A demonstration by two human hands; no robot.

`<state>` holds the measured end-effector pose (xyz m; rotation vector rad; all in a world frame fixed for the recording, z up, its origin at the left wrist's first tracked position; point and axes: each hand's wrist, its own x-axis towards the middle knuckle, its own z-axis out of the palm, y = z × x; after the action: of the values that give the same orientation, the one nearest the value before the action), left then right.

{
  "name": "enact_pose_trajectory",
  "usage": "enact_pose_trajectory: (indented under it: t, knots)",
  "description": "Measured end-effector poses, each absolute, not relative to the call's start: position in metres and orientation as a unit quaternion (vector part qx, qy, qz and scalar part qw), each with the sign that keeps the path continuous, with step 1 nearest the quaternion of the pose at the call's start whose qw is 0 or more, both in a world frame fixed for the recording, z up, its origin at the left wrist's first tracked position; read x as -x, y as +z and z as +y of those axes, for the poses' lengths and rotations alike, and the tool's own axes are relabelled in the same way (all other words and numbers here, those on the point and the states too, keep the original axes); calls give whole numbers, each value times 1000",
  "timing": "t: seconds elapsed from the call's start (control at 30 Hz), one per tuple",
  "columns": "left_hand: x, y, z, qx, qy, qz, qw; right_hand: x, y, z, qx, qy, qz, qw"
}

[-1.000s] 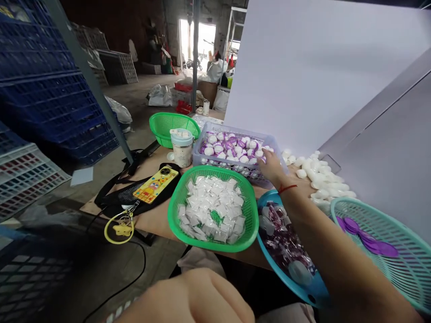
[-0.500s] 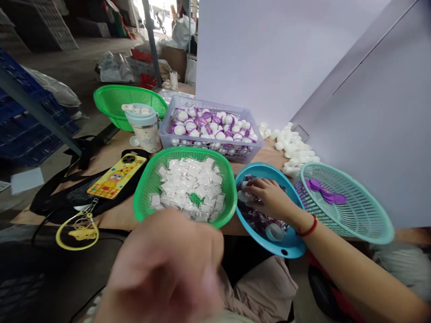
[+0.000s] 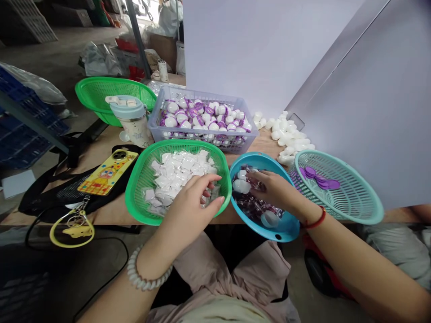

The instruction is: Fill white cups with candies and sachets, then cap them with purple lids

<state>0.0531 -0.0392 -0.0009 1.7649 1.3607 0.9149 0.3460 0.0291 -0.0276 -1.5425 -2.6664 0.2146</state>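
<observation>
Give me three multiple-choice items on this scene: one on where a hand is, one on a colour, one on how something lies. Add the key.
1. Which container is the right hand down in?
A. The green basket
B. The blue bowl
C. The grey crate

2. What colour are the discs in the teal mesh basket?
A. Purple
B. Green
C. White

3. How does the phone in the yellow case lie?
A. Stood on edge
B. Held in the left hand
C. Flat, camera side up

Key:
1. B: the fingers are among the bowl's contents.
2. A: they show purple against the teal mesh.
3. C: its lens and cartoon back face upward on the black mesh bag.
</observation>
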Motion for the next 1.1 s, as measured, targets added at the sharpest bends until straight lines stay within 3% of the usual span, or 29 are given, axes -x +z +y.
enact_pose_trajectory:
  t: [0.2,0.4,0.63,0.77,0.97,1.1]
  knots:
    - [-89,4,-21,-797,175,557,158,-328,-40,37,484,84,-871,-5]
    - [-127,6,-6,-810,119,564,107,-341,-31,31,522,103,-846,33]
    - [-151,-2,2,-813,100,568,76,-377,-28,1,519,110,-821,212]
    - [-164,-8,7,-814,78,572,66,-388,-23,-8,521,96,-808,257]
    - [-152,5,22,-805,85,573,132,-388,-19,-27,529,119,-782,306]
    - [-135,20,28,-774,195,472,375,-376,-18,-40,504,134,-787,328]
